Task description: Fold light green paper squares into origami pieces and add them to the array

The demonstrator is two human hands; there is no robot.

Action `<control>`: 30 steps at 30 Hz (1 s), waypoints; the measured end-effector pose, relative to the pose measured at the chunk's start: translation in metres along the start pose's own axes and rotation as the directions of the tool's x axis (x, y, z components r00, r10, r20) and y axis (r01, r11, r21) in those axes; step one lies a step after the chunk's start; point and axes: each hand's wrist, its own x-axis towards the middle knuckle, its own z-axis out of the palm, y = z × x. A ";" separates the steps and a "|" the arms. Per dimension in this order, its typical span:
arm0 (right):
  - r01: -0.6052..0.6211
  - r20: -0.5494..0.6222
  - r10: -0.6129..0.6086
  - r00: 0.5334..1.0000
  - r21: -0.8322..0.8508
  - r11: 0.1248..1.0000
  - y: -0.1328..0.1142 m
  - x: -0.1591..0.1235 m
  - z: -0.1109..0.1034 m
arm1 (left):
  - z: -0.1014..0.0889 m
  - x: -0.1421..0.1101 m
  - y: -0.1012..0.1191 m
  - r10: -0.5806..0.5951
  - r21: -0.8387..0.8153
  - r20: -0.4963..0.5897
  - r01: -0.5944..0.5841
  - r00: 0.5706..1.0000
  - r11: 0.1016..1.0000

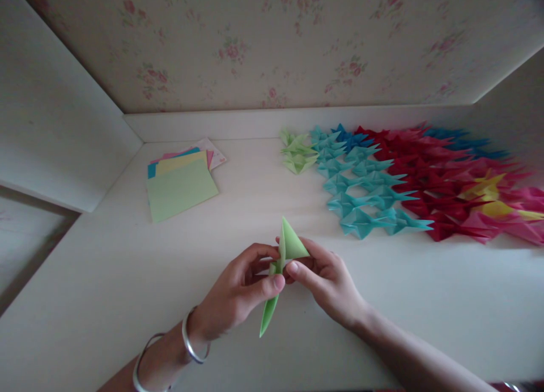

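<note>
Between my hands, above the white table, is a light green folded paper piece (pixel 292 242) with one triangular flap pointing up and a narrow point hanging down. My left hand (pixel 242 284) pinches it from the left, its thumb pressed near the middle. From the other side my right hand (pixel 325 278) grips it, thumb and fingers just under the triangular flap. The fingers cover the folds at the centre. Silver bangles circle my left wrist.
Rows of folded paper figures stand at the back right: light green (pixel 299 163), turquoise (pixel 361 222), red (pixel 442 222), with blue, pink and yellow ones. A stack of coloured paper sheets (pixel 182 191) lies at the left on the white table (pixel 255 182). Flowered wallpaper (pixel 255 46) rises behind.
</note>
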 end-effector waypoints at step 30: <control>0.048 -0.180 -0.098 0.979 -0.263 0.964 0.010 -0.001 -0.001 | -0.007 0.006 -0.010 0.232 0.413 -0.184 -0.139 0.955 0.900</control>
